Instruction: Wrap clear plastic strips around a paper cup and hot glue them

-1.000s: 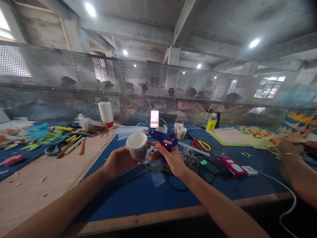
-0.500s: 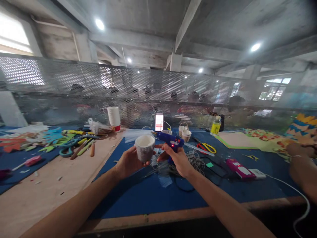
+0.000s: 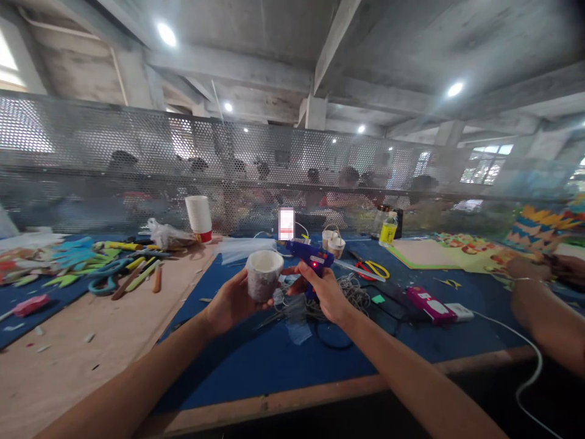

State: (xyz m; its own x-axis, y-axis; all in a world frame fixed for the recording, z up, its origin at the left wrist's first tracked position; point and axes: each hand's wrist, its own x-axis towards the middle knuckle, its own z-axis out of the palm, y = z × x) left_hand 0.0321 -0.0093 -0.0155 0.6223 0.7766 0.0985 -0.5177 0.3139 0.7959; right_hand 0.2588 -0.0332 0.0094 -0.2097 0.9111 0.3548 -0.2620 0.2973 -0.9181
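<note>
My left hand (image 3: pixel 228 303) is closed round a small cup (image 3: pixel 264 283) with a mottled grey outside and a white inside, its mouth facing up. In my right hand (image 3: pixel 328 294) is a blue hot glue gun (image 3: pixel 315 256) with a red light on its side. The gun's nozzle points left, just above and behind the cup's rim; whether it touches the rim I cannot tell. A clear glue stick (image 3: pixel 361 270) juts from the gun's rear. Behind my right hand lies a tangle of grey cord (image 3: pixel 354 296) on the blue mat (image 3: pixel 274 372).
Scissors (image 3: pixel 377 269), a pink box (image 3: pixel 429 303) and a white cable (image 3: pixel 532 347) lie to the right, near another person's arm (image 3: pixel 532 305). Stacked paper cups (image 3: pixel 198 216) stand back left. Teal-handled scissors (image 3: pixel 103 279) and tools lie left. A perforated screen (image 3: pixel 219 152) runs along the back.
The view has turned slightly right, so the surroundings sit further left. Both hands keep hold of the cup and the glue gun, with the cup tilted a little differently.
</note>
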